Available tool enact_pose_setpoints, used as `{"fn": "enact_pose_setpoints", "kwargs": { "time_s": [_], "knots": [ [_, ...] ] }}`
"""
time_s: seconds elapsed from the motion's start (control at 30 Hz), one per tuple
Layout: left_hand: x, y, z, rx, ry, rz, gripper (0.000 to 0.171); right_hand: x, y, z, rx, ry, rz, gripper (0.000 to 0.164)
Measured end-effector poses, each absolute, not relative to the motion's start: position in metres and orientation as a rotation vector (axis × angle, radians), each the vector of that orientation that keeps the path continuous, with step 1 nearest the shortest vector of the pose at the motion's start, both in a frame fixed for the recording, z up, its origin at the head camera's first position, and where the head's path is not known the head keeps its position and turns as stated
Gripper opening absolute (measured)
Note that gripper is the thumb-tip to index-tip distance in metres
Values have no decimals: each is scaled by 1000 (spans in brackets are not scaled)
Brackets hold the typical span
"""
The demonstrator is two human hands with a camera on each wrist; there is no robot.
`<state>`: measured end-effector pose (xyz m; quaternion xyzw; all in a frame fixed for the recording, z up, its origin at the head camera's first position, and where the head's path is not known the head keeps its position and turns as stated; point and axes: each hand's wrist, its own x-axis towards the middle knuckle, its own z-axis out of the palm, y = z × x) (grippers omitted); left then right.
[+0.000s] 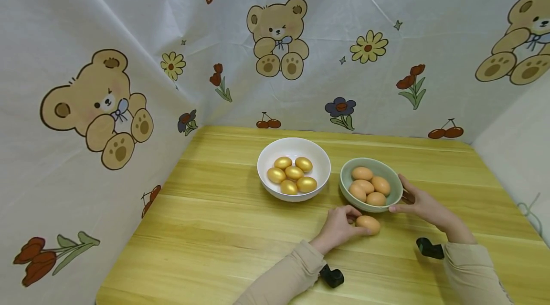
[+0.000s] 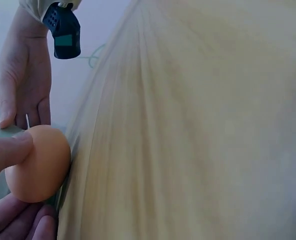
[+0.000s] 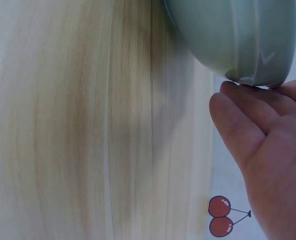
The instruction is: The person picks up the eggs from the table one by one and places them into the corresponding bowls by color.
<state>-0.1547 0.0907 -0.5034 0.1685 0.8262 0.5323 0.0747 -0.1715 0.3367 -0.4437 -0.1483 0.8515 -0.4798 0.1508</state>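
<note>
In the head view my left hand (image 1: pixel 337 228) pinches a brown egg (image 1: pixel 368 225) just in front of the green bowl (image 1: pixel 347 195). The left wrist view shows the thumb (image 2: pixel 10 152) on one side of that egg and fingers beneath it. At the bowl's right side, my right hand (image 1: pixel 425 208) holds the wall, thumb near the front rim and fingers farther back. Its fingers (image 3: pixel 243 112) meet the pale green wall in the right wrist view. Several brown eggs (image 1: pixel 381 184) lie inside the bowl.
A white bowl (image 1: pixel 263 176) with several golden eggs (image 1: pixel 294 173) stands left of the green one. Both are on a wood-grain table (image 1: pixel 206 228). A bear-print cloth (image 1: pixel 301 95) hangs behind and at the sides. Black devices (image 1: pixel 332 276) sit at both wrists.
</note>
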Motion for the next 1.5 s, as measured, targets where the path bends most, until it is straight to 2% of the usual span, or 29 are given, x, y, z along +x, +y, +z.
{"fn": "enact_pose_setpoints", "kwargs": {
  "time_s": [0.63, 0.9, 1.27, 1.5],
  "knots": [
    [-153, 76, -498, 602, 2358, 1564, 32, -172, 337, -443, -414, 2431, -1403, 99],
    [-157, 67, -492, 747, 2257, 1559, 33, -171, 337, -443, -414, 2420, -1412, 99],
    [-178, 62, -462, 926, 2244, 1595, 34, -171, 338, -445, -446, 2425, -1417, 98],
    [-196, 60, -436, 883, 2397, 1552, 37, -170, 338, -446, -425, 2416, -1434, 98]
  ]
}}
